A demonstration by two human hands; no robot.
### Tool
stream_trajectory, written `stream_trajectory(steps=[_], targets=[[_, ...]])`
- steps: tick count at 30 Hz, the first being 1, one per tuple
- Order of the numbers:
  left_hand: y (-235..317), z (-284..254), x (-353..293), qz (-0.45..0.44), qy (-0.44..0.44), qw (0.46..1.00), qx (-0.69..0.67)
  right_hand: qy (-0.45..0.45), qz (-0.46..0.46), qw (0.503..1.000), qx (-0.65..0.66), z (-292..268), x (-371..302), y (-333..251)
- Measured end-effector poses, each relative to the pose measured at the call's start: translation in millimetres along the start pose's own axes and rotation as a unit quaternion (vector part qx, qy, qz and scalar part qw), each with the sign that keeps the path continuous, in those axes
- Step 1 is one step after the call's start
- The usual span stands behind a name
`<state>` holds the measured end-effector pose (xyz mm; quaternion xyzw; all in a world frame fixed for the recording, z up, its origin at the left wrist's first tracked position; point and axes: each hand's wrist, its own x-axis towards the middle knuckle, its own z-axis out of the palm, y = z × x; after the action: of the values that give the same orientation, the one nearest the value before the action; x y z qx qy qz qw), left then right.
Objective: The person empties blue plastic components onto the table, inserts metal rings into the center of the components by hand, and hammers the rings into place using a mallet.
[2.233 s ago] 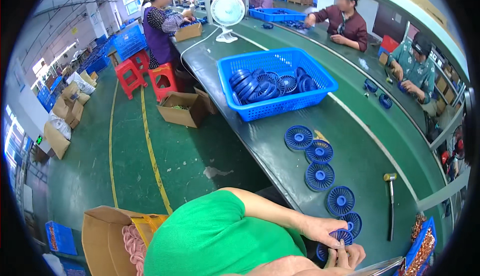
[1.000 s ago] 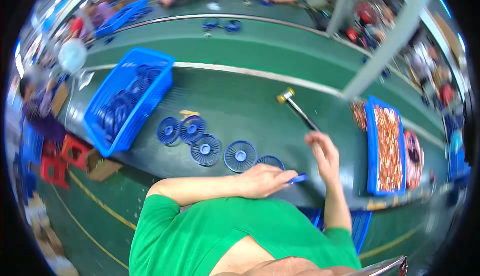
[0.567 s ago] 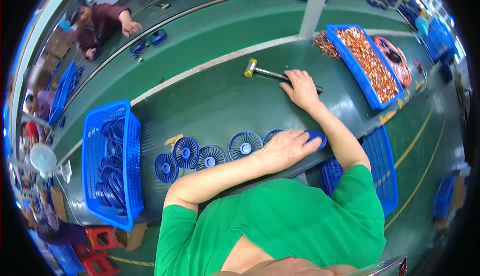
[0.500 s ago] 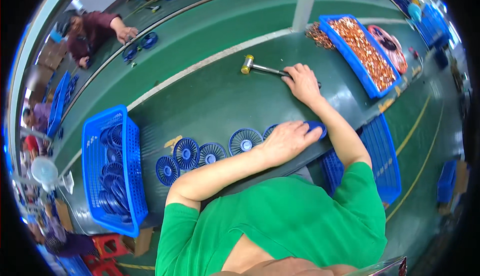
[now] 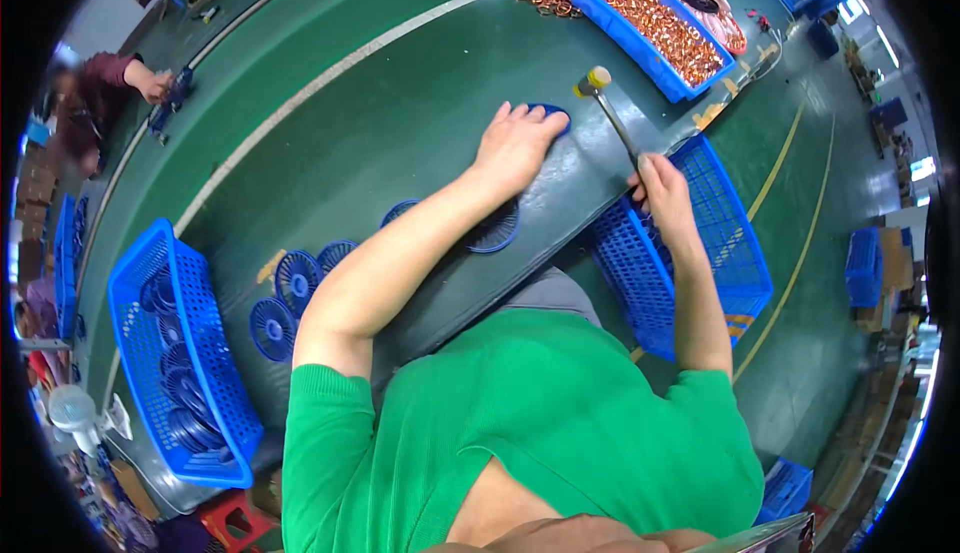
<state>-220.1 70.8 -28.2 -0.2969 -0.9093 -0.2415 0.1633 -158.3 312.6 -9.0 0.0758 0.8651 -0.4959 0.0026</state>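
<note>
My right hand (image 5: 664, 198) is closed around the handle of a hammer (image 5: 620, 129). Its yellow-faced head is raised to the right of my left hand (image 5: 516, 149). That hand grips a blue plastic disc (image 5: 556, 116) on the green worktable; most of the disc lies hidden under the palm and fingers. Below my left forearm rests a blue spoked disc (image 5: 497, 231), partly covered by the arm. Further left along the near edge sit several similar discs, among them one spoked disc (image 5: 272, 329) and another spoked disc (image 5: 298, 281).
A blue basket (image 5: 222, 353) of spoked discs stands at the left end. At the far right, a blue tray (image 5: 640, 45) holds copper-coloured pieces, beside a pink round container (image 5: 735, 35). Another blue basket (image 5: 735, 223) is below the table's right edge. Co-workers sit across the bench.
My right hand has lifted the hammer off the table and brought it nearer to me. My left hand has carried its disc farther out onto the tabletop. The view has shifted.
</note>
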Motion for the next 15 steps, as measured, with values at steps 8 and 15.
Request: stream_trajectory(steps=[8, 15], targets=[[-12, 5, -1, -0.108, -0.048, 0.984, -0.136, -0.071, -0.062, 0.993, 0.069, -23, -8, -8], [-5, 0, 9, -0.19, -0.018, 0.967, -0.17, -0.02, -0.302, 0.944, -0.131, -20, 5, -16]])
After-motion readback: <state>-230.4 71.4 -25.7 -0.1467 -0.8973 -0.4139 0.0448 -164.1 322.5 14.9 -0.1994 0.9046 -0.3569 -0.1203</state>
